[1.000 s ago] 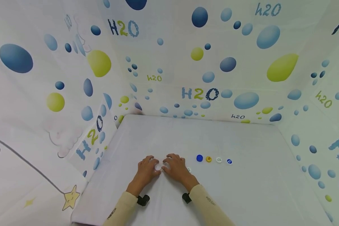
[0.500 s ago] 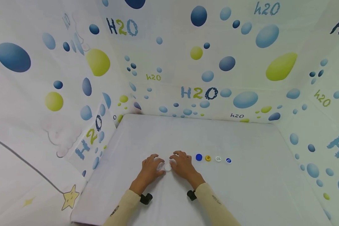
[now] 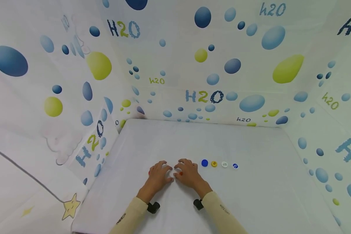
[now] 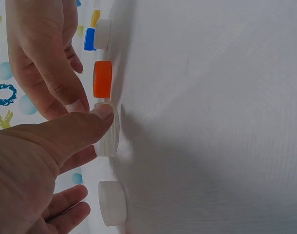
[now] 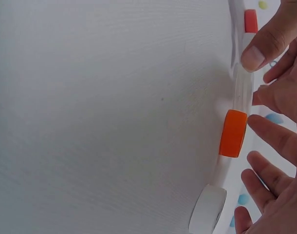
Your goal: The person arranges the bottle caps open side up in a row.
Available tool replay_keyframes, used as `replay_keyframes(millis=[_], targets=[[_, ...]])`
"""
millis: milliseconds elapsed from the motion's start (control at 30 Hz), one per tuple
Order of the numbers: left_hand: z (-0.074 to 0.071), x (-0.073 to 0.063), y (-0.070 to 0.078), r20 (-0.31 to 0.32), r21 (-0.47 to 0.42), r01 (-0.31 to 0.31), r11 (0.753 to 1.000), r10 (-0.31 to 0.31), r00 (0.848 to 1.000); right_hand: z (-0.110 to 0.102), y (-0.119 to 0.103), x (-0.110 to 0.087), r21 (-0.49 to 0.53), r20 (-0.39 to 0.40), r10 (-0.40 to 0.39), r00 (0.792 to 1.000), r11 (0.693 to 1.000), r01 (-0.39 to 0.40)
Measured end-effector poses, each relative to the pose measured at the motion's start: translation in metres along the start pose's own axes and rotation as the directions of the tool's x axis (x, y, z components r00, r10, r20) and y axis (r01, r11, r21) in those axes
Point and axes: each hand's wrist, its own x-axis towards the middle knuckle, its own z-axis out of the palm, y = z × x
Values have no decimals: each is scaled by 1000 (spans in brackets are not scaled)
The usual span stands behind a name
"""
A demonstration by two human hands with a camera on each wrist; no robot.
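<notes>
In the left wrist view, my left hand pinches a clear bottle cap, its thumb resting on the rim. An orange cap stands beside the clear one, near the fingers of my right hand. Those fingers are loosely spread and grip nothing that I can see. To the left of the clear cap is a white cap, then a red cap. Another white cap lies past the orange one. From the head view, my hands hide most of these caps.
Right of my hands, a blue cap, a yellow cap, a white cap and a blue-and-white cap lie in line on the white table. A printed curtain encloses the back and sides.
Both hands have shifted right along the row. A red cap now shows beyond my left hand, while the white cap seen earlier right of my right hand is hidden from the head view.
</notes>
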Motion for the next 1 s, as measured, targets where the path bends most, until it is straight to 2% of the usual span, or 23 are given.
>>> replay_keyframes(millis=[333, 633, 1000], targets=[[-1, -2, 1, -9, -9, -17, 1000, 17, 1000, 2, -3, -1, -6, 24, -3, 1000, 1000, 3], [3, -1, 1, -6, 0, 1, 1000, -1, 1000, 3, -5, -2, -36, 34, 9, 999, 999, -8], [5, -1, -2, -10, -4, -13, 1000, 13, 1000, 2, -3, -3, -43, 51, 9, 999, 999, -7]])
